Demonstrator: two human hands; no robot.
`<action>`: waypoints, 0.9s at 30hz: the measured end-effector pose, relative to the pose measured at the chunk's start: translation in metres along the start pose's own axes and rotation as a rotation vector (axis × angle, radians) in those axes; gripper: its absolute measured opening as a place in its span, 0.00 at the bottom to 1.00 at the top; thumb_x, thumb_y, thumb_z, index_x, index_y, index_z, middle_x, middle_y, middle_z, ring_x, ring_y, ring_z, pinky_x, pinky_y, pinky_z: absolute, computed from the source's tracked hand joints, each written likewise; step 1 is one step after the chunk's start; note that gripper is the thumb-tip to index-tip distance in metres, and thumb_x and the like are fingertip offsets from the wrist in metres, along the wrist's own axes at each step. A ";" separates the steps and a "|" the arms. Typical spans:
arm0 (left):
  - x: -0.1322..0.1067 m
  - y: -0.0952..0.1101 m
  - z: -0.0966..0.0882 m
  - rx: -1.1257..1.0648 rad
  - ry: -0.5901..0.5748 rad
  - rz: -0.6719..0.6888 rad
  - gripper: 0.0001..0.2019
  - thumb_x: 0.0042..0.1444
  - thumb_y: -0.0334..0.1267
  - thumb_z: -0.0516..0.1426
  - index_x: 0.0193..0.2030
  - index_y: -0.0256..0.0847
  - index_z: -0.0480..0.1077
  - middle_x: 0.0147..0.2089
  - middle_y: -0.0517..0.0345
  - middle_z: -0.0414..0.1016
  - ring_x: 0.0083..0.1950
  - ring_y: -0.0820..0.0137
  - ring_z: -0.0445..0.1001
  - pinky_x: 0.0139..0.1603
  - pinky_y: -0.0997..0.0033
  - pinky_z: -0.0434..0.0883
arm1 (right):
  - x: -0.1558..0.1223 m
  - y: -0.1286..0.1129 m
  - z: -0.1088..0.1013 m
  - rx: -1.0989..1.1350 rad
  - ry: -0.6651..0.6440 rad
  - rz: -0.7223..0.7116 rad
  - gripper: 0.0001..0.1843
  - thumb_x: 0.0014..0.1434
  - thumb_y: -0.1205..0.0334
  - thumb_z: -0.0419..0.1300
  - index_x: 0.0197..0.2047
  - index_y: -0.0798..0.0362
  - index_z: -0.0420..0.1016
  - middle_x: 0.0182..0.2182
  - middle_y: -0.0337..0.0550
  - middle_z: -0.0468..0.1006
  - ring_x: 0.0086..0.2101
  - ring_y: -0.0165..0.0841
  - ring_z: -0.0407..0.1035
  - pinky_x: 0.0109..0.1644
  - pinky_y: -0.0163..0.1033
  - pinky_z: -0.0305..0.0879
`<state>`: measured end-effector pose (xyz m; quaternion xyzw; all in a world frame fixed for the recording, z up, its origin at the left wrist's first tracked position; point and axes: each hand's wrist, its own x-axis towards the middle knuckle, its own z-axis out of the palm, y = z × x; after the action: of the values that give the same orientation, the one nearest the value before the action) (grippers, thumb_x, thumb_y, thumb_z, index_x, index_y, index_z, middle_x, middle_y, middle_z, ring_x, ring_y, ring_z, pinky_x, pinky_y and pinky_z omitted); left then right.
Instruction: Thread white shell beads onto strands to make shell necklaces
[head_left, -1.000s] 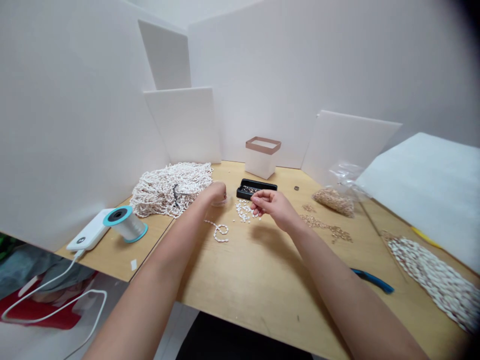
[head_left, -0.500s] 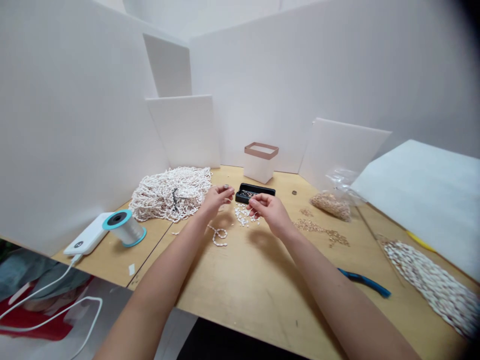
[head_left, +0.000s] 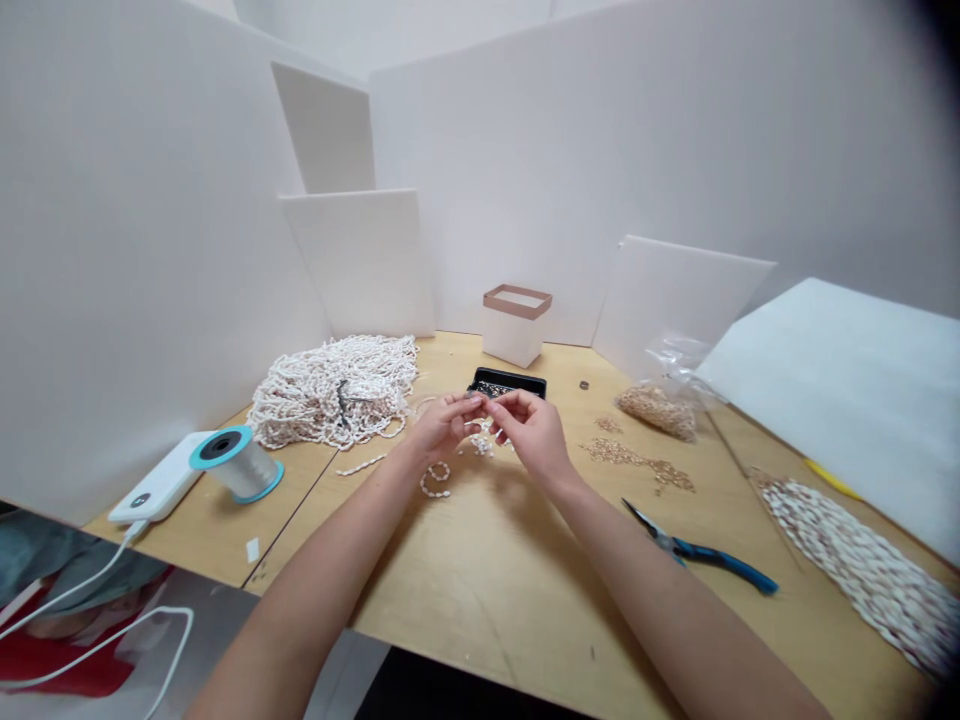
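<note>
My left hand (head_left: 448,425) and my right hand (head_left: 531,432) meet fingertip to fingertip above loose white shell beads (head_left: 480,445) on the wooden table (head_left: 480,610). Whatever lies between the pinched fingers is too small to see. Just beyond the hands sits a black open box (head_left: 508,382) holding small metallic pieces. A short curled strand of white beads (head_left: 436,480) lies below my left hand, and a straight bit of strand (head_left: 361,465) lies to its left.
A large heap of white bead strands (head_left: 334,392) lies at the left, near a spool of clear thread (head_left: 238,464) and a white power bank (head_left: 159,478). Blue-handled pliers (head_left: 701,552), a plastic bag of tan beads (head_left: 660,412) and more strands (head_left: 855,565) lie to the right.
My hands have drawn together, from slightly apart to touching at the fingertips. The view has shifted a little, bringing the whole pair of pliers into sight.
</note>
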<state>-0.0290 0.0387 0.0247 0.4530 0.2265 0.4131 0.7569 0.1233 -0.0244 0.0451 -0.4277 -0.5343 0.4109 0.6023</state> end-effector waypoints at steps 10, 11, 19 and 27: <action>-0.002 0.002 0.001 0.020 -0.008 -0.008 0.12 0.47 0.37 0.67 0.37 0.34 0.77 0.36 0.53 0.75 0.39 0.70 0.73 0.38 0.72 0.68 | -0.003 -0.003 0.003 -0.046 0.052 0.007 0.16 0.54 0.49 0.66 0.32 0.55 0.75 0.27 0.44 0.78 0.25 0.31 0.70 0.26 0.35 0.68; -0.002 0.002 0.000 0.034 -0.011 0.000 0.12 0.47 0.37 0.67 0.38 0.34 0.77 0.37 0.53 0.75 0.39 0.70 0.73 0.38 0.72 0.68 | -0.003 -0.003 0.003 -0.050 0.054 0.004 0.16 0.54 0.49 0.66 0.32 0.55 0.75 0.27 0.44 0.78 0.25 0.32 0.70 0.26 0.35 0.69; -0.001 0.003 -0.002 0.107 -0.016 0.008 0.12 0.48 0.38 0.67 0.38 0.34 0.77 0.35 0.54 0.75 0.35 0.72 0.73 0.37 0.72 0.68 | -0.003 0.003 0.002 -0.106 0.068 -0.005 0.13 0.54 0.52 0.64 0.32 0.54 0.74 0.26 0.43 0.78 0.25 0.33 0.72 0.28 0.36 0.70; -0.001 0.003 -0.004 0.197 -0.041 0.038 0.13 0.48 0.41 0.67 0.37 0.34 0.76 0.35 0.54 0.74 0.35 0.72 0.73 0.38 0.71 0.69 | -0.002 0.008 0.001 -0.129 0.055 -0.009 0.14 0.54 0.50 0.64 0.32 0.54 0.74 0.28 0.44 0.80 0.26 0.34 0.74 0.29 0.37 0.71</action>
<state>-0.0333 0.0408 0.0251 0.5377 0.2417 0.3938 0.7053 0.1222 -0.0237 0.0374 -0.4742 -0.5450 0.3610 0.5898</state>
